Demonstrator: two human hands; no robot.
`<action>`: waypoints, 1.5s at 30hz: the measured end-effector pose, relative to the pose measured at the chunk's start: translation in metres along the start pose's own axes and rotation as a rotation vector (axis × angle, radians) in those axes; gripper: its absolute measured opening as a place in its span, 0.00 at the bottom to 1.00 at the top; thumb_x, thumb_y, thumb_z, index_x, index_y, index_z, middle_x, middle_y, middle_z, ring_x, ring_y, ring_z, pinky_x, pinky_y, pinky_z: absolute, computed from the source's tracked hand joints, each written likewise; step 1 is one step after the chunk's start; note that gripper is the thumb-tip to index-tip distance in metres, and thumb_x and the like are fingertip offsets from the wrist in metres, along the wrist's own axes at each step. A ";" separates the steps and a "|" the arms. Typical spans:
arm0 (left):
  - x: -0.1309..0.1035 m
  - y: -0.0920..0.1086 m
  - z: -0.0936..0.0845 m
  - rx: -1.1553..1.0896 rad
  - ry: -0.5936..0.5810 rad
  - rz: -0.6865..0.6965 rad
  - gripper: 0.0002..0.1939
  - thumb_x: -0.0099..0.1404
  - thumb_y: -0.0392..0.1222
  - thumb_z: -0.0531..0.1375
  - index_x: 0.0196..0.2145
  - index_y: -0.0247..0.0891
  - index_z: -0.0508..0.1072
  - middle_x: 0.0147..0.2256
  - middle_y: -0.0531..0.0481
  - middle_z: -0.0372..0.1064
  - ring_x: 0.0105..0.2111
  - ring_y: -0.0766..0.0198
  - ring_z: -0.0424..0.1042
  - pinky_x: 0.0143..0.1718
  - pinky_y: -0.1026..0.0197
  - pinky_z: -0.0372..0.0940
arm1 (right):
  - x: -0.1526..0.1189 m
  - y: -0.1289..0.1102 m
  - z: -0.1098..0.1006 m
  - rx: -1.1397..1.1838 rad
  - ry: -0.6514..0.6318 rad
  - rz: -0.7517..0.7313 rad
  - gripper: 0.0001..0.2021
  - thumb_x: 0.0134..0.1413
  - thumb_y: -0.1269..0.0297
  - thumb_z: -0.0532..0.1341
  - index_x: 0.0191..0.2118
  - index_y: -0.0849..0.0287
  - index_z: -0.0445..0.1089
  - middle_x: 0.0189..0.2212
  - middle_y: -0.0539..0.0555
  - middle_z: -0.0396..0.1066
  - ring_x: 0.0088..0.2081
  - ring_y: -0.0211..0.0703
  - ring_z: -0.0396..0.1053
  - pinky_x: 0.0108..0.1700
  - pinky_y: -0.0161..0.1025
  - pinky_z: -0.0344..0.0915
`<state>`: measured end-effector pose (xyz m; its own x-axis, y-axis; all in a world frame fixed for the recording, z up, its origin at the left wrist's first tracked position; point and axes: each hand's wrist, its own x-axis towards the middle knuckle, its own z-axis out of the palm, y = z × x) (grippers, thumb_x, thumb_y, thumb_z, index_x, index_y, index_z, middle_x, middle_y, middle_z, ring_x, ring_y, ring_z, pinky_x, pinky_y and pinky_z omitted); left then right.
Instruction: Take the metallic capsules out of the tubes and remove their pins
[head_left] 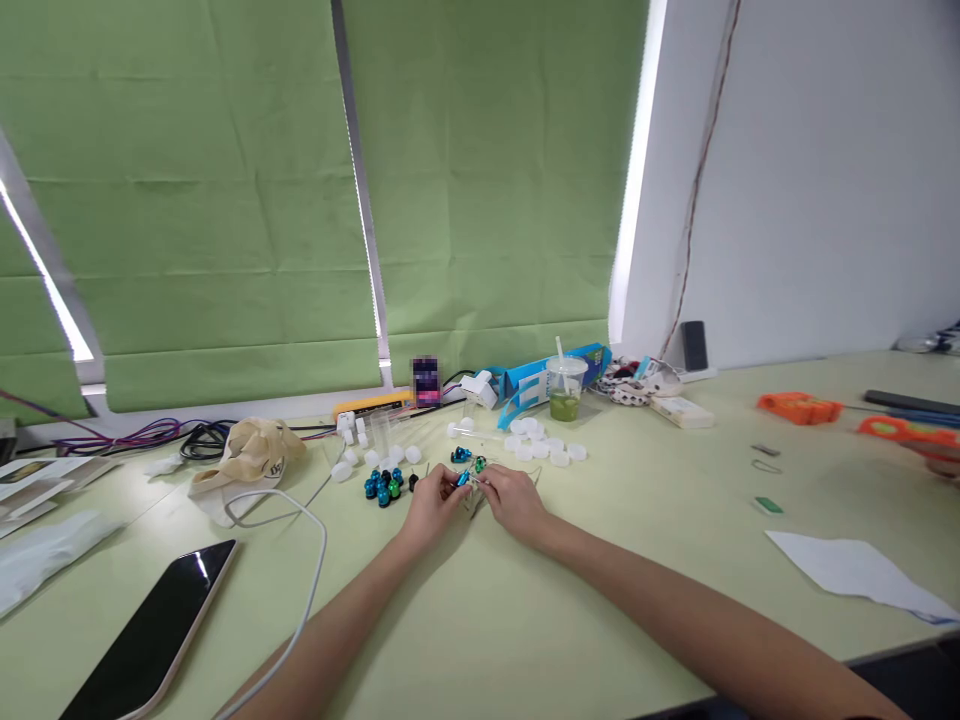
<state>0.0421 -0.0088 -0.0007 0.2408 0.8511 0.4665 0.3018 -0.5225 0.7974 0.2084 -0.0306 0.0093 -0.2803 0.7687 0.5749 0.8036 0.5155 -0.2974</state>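
My left hand (pixel 433 502) is closed in a pinch on a small shiny blue piece (pixel 463 478), its exact kind too small to tell. Close beside it, my right hand (pixel 516 500) is closed too, its fingertips meeting at the same spot; what they hold is hidden. Just beyond the fingertips are a small green and black piece (pixel 480 464) and a blue and black one (pixel 460 455). Thin wire-like bits lie under the hands. Left of my left hand sits a cluster of small blue, green and black round pieces (pixel 384 486).
White round caps (pixel 536 440) and clear tubes (pixel 382 430) lie behind the hands, near a lidded cup of green drink (pixel 566 390). A large phone (pixel 154 635) and a white cable (pixel 319 560) are at left. Orange tools (pixel 799 407) and white paper (pixel 855 570) are at right.
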 end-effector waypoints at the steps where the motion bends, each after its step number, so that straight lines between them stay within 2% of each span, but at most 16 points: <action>1: 0.000 0.000 0.000 0.014 0.004 0.004 0.12 0.54 0.48 0.59 0.27 0.36 0.65 0.24 0.52 0.67 0.23 0.66 0.65 0.23 0.65 0.58 | 0.000 0.001 0.001 0.042 0.019 0.023 0.08 0.53 0.70 0.53 0.30 0.60 0.68 0.28 0.53 0.69 0.30 0.38 0.64 0.32 0.32 0.55; 4: 0.000 0.003 -0.001 0.051 0.019 0.021 0.12 0.54 0.48 0.60 0.27 0.36 0.66 0.22 0.53 0.66 0.21 0.67 0.63 0.23 0.65 0.56 | 0.003 0.005 0.003 0.258 0.025 0.159 0.06 0.49 0.67 0.57 0.26 0.61 0.69 0.24 0.51 0.68 0.26 0.36 0.62 0.30 0.31 0.54; 9: -0.002 0.008 -0.003 0.070 0.017 0.039 0.12 0.54 0.48 0.60 0.28 0.36 0.66 0.20 0.54 0.65 0.21 0.67 0.62 0.23 0.65 0.56 | 0.008 0.014 0.010 0.727 -0.139 0.468 0.09 0.41 0.62 0.61 0.22 0.64 0.70 0.16 0.47 0.62 0.20 0.32 0.57 0.24 0.30 0.52; 12: -0.002 0.009 -0.004 0.079 0.000 0.048 0.12 0.54 0.48 0.59 0.28 0.36 0.67 0.22 0.53 0.67 0.22 0.66 0.64 0.24 0.64 0.57 | 0.008 0.015 0.012 0.846 -0.143 0.556 0.08 0.36 0.63 0.63 0.21 0.64 0.69 0.15 0.46 0.62 0.19 0.30 0.54 0.23 0.30 0.51; 15: -0.002 0.008 -0.004 0.088 -0.018 0.067 0.12 0.54 0.49 0.59 0.28 0.36 0.68 0.23 0.51 0.67 0.23 0.65 0.65 0.25 0.63 0.58 | 0.009 0.014 0.011 0.870 -0.145 0.603 0.09 0.33 0.63 0.65 0.19 0.64 0.67 0.15 0.46 0.63 0.18 0.29 0.53 0.22 0.30 0.50; 25: -0.003 0.013 -0.006 0.106 -0.042 0.181 0.07 0.55 0.43 0.58 0.29 0.36 0.69 0.25 0.51 0.68 0.24 0.67 0.64 0.25 0.64 0.59 | 0.011 0.013 0.007 0.907 -0.174 0.587 0.13 0.27 0.64 0.68 0.16 0.62 0.61 0.14 0.45 0.62 0.20 0.33 0.59 0.24 0.31 0.53; 33: -0.004 0.015 -0.006 0.105 -0.045 0.170 0.07 0.55 0.41 0.57 0.30 0.36 0.70 0.24 0.52 0.68 0.23 0.67 0.64 0.26 0.65 0.59 | 0.008 0.021 0.018 0.653 -0.101 0.489 0.14 0.33 0.56 0.66 0.21 0.62 0.65 0.19 0.49 0.67 0.24 0.36 0.64 0.25 0.31 0.55; 39: -0.003 0.013 -0.006 0.102 -0.057 0.168 0.07 0.56 0.41 0.56 0.30 0.36 0.71 0.25 0.51 0.68 0.24 0.67 0.64 0.26 0.65 0.58 | 0.007 0.021 0.014 0.751 -0.184 0.415 0.15 0.38 0.56 0.65 0.24 0.62 0.63 0.17 0.51 0.69 0.22 0.36 0.67 0.23 0.30 0.59; 42: -0.003 0.012 -0.006 0.100 -0.056 0.157 0.08 0.56 0.42 0.56 0.31 0.36 0.71 0.25 0.51 0.68 0.24 0.67 0.64 0.26 0.65 0.59 | 0.007 0.019 0.009 0.776 -0.205 0.410 0.15 0.38 0.56 0.65 0.26 0.63 0.65 0.17 0.50 0.69 0.19 0.34 0.64 0.19 0.29 0.58; 45: -0.002 0.013 -0.007 0.090 -0.038 0.156 0.08 0.55 0.44 0.57 0.31 0.37 0.71 0.25 0.52 0.68 0.24 0.66 0.64 0.27 0.64 0.59 | 0.008 0.017 0.005 0.824 -0.266 0.396 0.15 0.42 0.54 0.62 0.28 0.63 0.68 0.19 0.51 0.69 0.17 0.33 0.63 0.18 0.29 0.58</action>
<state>0.0393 -0.0171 0.0109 0.3251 0.7576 0.5660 0.3392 -0.6521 0.6780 0.2168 -0.0141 0.0046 -0.2587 0.9534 0.1551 0.2715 0.2259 -0.9356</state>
